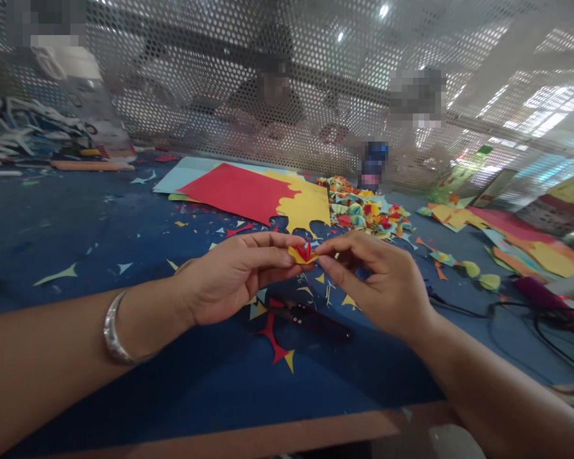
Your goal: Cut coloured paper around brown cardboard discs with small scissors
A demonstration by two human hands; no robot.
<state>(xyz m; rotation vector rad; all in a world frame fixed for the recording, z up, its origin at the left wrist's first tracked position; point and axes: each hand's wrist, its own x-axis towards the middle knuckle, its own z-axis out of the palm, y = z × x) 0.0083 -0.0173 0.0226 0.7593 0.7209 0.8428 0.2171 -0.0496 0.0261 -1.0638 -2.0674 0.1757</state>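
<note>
A small folded paper piece (306, 254), yellow outside with red folds standing up in its middle, is held just above the blue table. My left hand (249, 268) is closed, pinching its left end between thumb and fingers. On the other side, my right hand (377, 274) pinches the right end with thumb and forefinger. Below the hands lies a dark-handled tool (323, 320), its kind hard to make out in the shadow. Red paper offcuts (269, 335) and a yellow scrap (291, 361) lie beside it.
Behind the hands lie a red sheet (239, 191) and a scalloped yellow sheet (310, 203). Right of them is a heap of small folded paper pieces (368, 210). Black cables (502, 306) run at right. A bottle (95, 102) stands back left, before a perforated metal screen (186, 70).
</note>
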